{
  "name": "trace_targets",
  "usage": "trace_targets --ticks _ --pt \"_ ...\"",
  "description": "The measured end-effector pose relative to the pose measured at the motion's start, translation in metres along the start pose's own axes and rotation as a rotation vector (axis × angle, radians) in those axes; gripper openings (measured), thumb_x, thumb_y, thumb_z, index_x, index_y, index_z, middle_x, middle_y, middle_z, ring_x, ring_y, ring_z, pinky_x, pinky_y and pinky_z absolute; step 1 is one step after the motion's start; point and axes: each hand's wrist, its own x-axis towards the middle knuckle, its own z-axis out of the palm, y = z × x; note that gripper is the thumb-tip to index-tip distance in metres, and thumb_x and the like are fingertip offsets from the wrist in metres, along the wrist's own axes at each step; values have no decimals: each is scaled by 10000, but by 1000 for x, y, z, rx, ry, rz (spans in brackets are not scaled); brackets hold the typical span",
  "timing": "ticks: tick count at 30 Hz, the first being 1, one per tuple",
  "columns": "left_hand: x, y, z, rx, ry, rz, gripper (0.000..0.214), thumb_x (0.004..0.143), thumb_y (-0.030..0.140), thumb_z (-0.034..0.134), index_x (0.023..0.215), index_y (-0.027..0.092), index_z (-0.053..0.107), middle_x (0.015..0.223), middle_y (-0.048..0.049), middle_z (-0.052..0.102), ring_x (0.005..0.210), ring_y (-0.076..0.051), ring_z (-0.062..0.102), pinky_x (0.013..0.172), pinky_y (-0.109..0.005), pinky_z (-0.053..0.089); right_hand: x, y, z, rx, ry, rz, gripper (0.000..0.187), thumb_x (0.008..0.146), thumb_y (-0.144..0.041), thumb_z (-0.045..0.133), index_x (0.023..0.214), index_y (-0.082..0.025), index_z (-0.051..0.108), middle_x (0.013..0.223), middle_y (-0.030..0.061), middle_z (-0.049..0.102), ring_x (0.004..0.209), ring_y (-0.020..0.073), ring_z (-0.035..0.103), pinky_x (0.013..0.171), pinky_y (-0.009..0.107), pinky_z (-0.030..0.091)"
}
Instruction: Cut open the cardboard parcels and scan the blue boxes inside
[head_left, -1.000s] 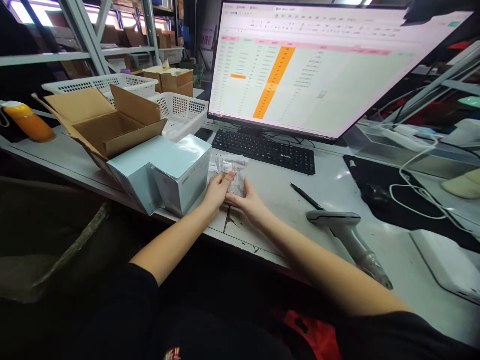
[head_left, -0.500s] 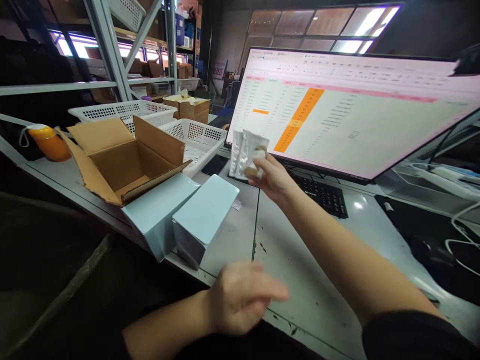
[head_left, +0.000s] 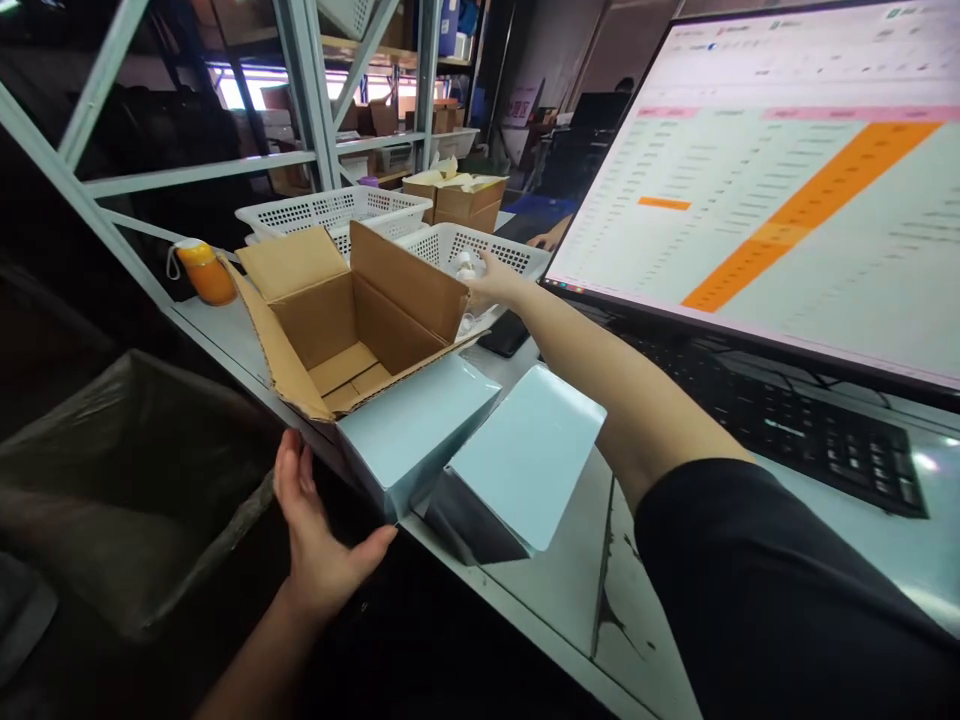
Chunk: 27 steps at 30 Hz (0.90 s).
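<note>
My left hand (head_left: 319, 545) is open, thumb and fingers spread, below the table edge beside the near pale blue box (head_left: 416, 425). It holds nothing. My right hand (head_left: 491, 284) reaches into the white perforated basket (head_left: 517, 256) behind the open cardboard box (head_left: 397, 310). Its fingers are partly hidden by the box flap. A small whitish, bottle-like item (head_left: 465, 266) shows right at these fingers; whether they grip it is unclear. The cardboard box stands with its flaps up, and a second pale blue box (head_left: 529, 455) sits to the right of the first.
A large monitor (head_left: 750, 190) and a black keyboard (head_left: 795, 425) occupy the right side. An orange bottle (head_left: 206, 272) stands at the left edge. Another white basket (head_left: 330, 212) and a carton (head_left: 469, 203) are behind. A lined bin (head_left: 135, 480) is below left.
My right hand moved left from before the monitor into the basket; the silvery packets it held are no longer visible. My left hand moved left and spread its fingers. The view turned left.
</note>
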Motion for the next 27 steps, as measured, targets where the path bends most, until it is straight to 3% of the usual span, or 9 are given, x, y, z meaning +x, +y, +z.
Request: trace_targets --ticks 3,5,8,10,12,13,19,24,27 --pt "-18 -21 6 22 14 -55 1347 726 479 972 1723 327 78 1766 -220 177 1654 -421 226 1327 -637 264 -13 -4 -9 -69 -89 16 1142 670 -383 900 1673 -144 408 1667 213 469 1516 450 464 1290 630 328" --pt "-32 -30 9 20 17 -111 1342 759 456 951 1723 338 25 1762 -223 164 1650 -418 236 1326 -647 253 -39 -12 -24 -7 -75 -64 1108 736 -446 883 1687 -170 386 1708 183 418 1539 425 437 1294 632 317" --pt "-42 -36 14 23 63 -123 1321 749 474 956 1721 319 75 1714 -223 232 1610 -413 324 1317 -610 302 -112 -31 -63 247 -160 -173 865 902 -659 706 1662 -347 434 1690 62 474 1504 359 496 1229 606 425" --pt "-42 -35 16 26 98 -84 1285 747 487 954 1715 305 129 1671 -211 271 1586 -398 361 1305 -567 346 -172 -47 -91 340 -361 -208 911 830 -789 715 1613 -369 519 1633 47 546 1508 370 495 1221 589 436" --pt "-41 -33 18 26 112 -65 1221 777 475 932 1710 294 166 1637 -201 299 1572 -382 382 1294 -538 371 -224 -61 -113 274 -593 -321 980 687 -754 867 1555 -388 598 1656 17 517 1558 388 431 1262 594 378" --pt "-41 -31 18 26 111 -70 1198 790 466 923 1709 289 176 1630 -200 307 1569 -378 387 1291 -531 377 -245 -66 -120 201 -639 -376 965 649 -713 913 1519 -399 638 1654 7 515 1569 394 412 1273 599 358" --pt "-44 -14 22 -43 60 -201 1204 795 473 908 1714 270 158 1711 -210 297 1629 -381 308 1351 -541 243 -302 -62 -124 -140 -431 -478 782 762 -596 881 1494 -420 669 1456 62 656 1388 403 577 1195 606 459" --pt "-42 -9 19 -77 7 -316 1246 756 433 919 1711 232 144 1761 -216 254 1645 -369 282 1360 -523 214 -346 -47 -129 -263 -278 -345 930 778 -607 843 1623 -384 524 1439 109 632 1288 403 623 1126 577 529" --pt "-32 -14 25 -87 -5 -325 1298 743 474 924 1713 199 108 1767 -241 221 1652 -371 258 1364 -528 192 -384 -44 -145 -316 -165 -288 942 796 -637 796 1643 -358 490 1472 130 609 1313 427 599 1132 607 518"
